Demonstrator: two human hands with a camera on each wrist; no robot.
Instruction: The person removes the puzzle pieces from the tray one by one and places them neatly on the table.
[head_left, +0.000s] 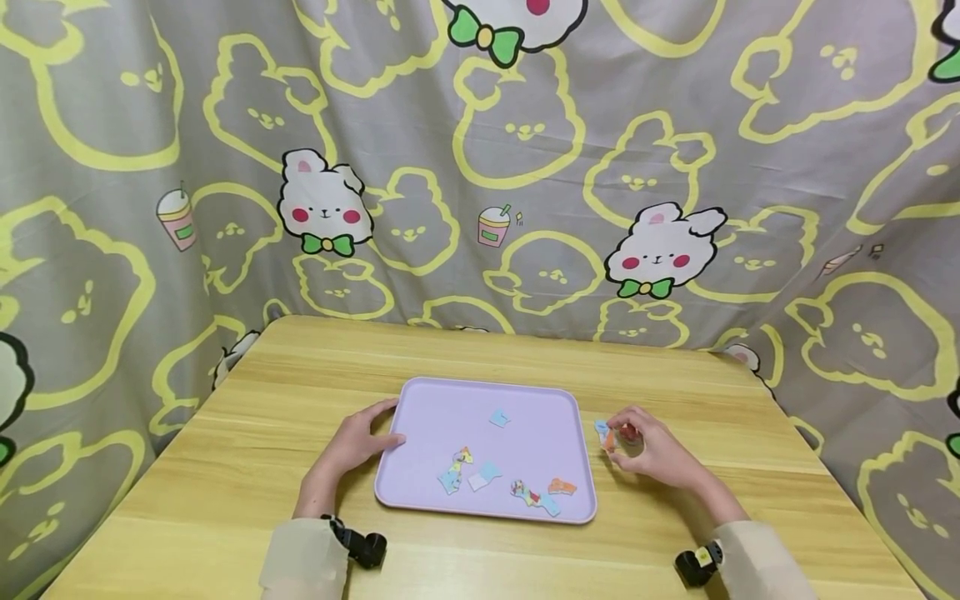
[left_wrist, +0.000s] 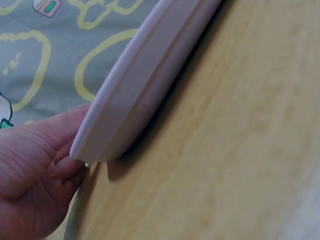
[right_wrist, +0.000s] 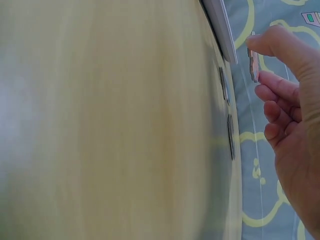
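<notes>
A lilac tray (head_left: pixel 480 425) lies on the table with several jigsaw puzzle pieces on it. My left hand (head_left: pixel 363 433) grips its left rim, thumb over the edge; in the left wrist view the fingers curl beneath the tray wall (left_wrist: pixel 120 110). To the right of the tray, my right hand (head_left: pixel 648 446) pinches a puzzle piece (right_wrist: pixel 254 65) between thumb and fingertip, held up off the wood in the right wrist view. A red piece (head_left: pixel 628 433) shows partly behind the fingers. Two pieces, one nearer the tray (right_wrist: pixel 224 85) and one farther (right_wrist: pixel 231 137), lie flat below that hand.
On the tray, a pale blue piece (head_left: pixel 499 417) lies toward the back. Nearer the front are a joined cluster (head_left: pixel 456 471), a blue and white piece (head_left: pixel 484 476), a joined strip (head_left: pixel 535 497) and an orange piece (head_left: pixel 562 487). A patterned curtain (head_left: pixel 420 167) hangs behind the wooden table (head_left: pixel 337 350).
</notes>
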